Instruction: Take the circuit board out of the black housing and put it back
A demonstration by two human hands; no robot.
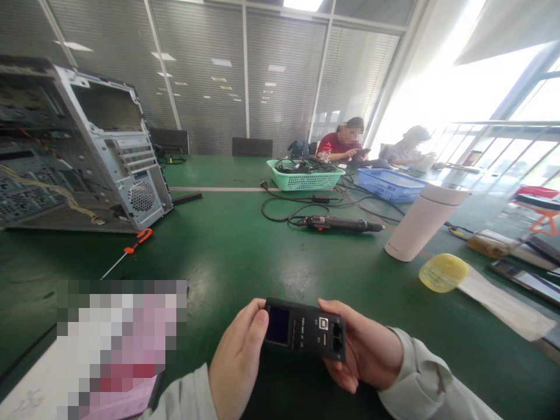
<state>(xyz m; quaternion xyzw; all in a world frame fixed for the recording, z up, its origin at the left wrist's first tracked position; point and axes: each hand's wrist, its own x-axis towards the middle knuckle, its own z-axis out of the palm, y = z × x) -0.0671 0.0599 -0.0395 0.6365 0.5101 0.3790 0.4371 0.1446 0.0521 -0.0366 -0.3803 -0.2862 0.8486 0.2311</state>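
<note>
Between both hands, above the near part of the green table, is a small black electronic device. It has a dark screen at its left end, and a square USB port and other sockets toward the right. My left hand grips the screen end, its thumb on the edge beside the screen. Around the socket end, my right hand is closed, with fingers underneath and behind. The underside of the device is hidden.
An open computer case stands at left, an orange-handled screwdriver before it. Ahead lie a corded electric screwdriver, a green basket of cables and a blue basket. A pink tumbler stands right. Two people sit at the far end.
</note>
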